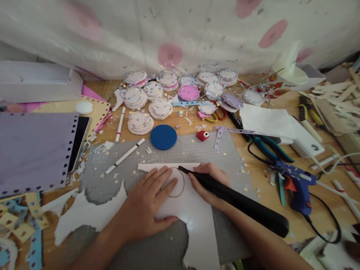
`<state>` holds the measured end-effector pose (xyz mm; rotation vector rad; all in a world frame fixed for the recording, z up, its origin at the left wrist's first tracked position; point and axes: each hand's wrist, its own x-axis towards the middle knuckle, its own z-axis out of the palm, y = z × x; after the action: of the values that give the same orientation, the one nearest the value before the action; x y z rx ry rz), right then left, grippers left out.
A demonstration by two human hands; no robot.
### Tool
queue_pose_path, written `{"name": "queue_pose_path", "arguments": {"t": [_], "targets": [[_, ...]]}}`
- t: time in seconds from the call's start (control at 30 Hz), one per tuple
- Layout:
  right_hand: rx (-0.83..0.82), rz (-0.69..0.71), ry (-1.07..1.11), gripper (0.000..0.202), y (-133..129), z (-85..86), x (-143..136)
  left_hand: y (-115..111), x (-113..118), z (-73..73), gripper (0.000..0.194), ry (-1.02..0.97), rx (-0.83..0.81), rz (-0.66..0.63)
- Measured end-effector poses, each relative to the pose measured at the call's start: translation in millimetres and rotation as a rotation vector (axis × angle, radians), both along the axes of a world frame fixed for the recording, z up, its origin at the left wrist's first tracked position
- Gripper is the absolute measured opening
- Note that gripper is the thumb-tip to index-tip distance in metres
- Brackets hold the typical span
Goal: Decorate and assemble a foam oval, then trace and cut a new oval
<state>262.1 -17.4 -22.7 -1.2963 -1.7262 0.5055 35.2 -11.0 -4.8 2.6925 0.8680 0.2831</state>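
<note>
My left hand (154,199) lies flat with its fingers spread on a white sheet (201,228) with ragged cut edges. My right hand (209,181) grips a long black tool (241,199), whose narrow tip touches the sheet near the upper edge of a drawn circle (181,186). Part of that circle is hidden under my left fingers. Beneath the sheet is a grey cutting mat (228,157). Just beyond it, a blue disc (163,137) rests on the mat's far edge, and a white scrap with curved cut-outs (91,211) is at the left.
Several stacks of decorated paper discs (140,122) stand at the back. A white marker (125,156) and a red punch (203,135) lie on the mat. To the right are a blue glue gun (300,184) with its cord and some pliers (270,147); purple sheets (30,152) lie left.
</note>
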Motion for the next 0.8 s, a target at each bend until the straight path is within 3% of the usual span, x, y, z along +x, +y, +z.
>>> {"name": "queue_pose_path", "arguments": {"t": [0.13,0.37,0.8], "targets": [[-0.013,0.053,-0.039,0.016,1,2.3,0,1,0,1.8,0.072,0.003,-0.011,0.006],[0.11,0.219,-0.14,0.015,8,7.9,-3,1,-2,-1.5,0.072,-0.01,0.03,0.005],[0.115,0.182,-0.14,0.014,6,3.8,-4,6,-4,-7.9,0.071,-0.049,0.079,-0.005]]}}
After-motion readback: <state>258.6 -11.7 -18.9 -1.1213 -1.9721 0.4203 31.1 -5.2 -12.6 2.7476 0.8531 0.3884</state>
